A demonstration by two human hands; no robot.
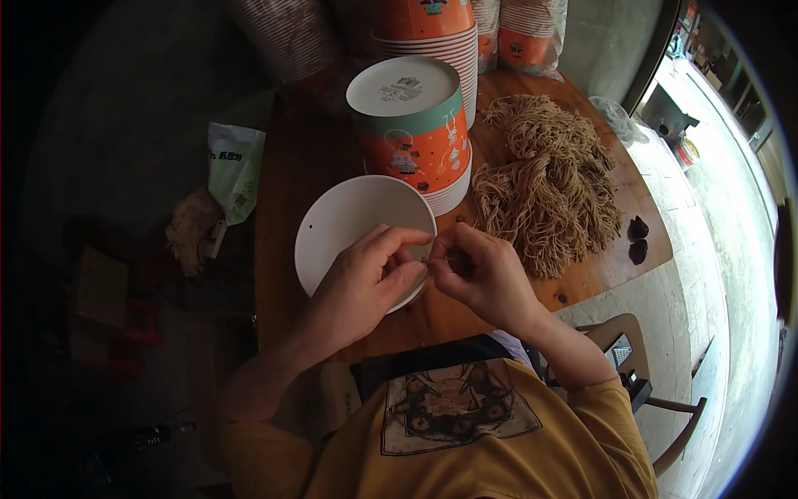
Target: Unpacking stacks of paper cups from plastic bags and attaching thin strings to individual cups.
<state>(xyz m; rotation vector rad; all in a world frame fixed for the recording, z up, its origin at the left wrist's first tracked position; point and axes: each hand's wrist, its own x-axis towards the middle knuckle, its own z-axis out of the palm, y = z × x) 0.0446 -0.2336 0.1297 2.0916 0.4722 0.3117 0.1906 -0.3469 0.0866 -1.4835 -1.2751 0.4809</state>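
A white-lined paper bucket (pixel 353 200) lies tilted on the table in front of me, its round mouth toward me and a small dark hole in its left wall. Over its right rim my left hand (pixel 374 266) is closed, thumb and fingertips drawn together. Beside it my right hand (pixel 482 270) pinches at the same spot, its fingertips almost touching the left ones. Whatever the fingertips hold is too small to make out. To the right of my right hand lies a large loose heap of tan string (pixel 549 183).
Behind the bucket stand upside-down stacked orange and green paper buckets (pixel 411 141). More bagged stacks (pixel 524 37) are at the back. Two small black objects (pixel 637 239) lie near the wooden table's right edge. A wooden chair (pixel 628 337) stands at right; a white-green bag (pixel 237 170) is at left.
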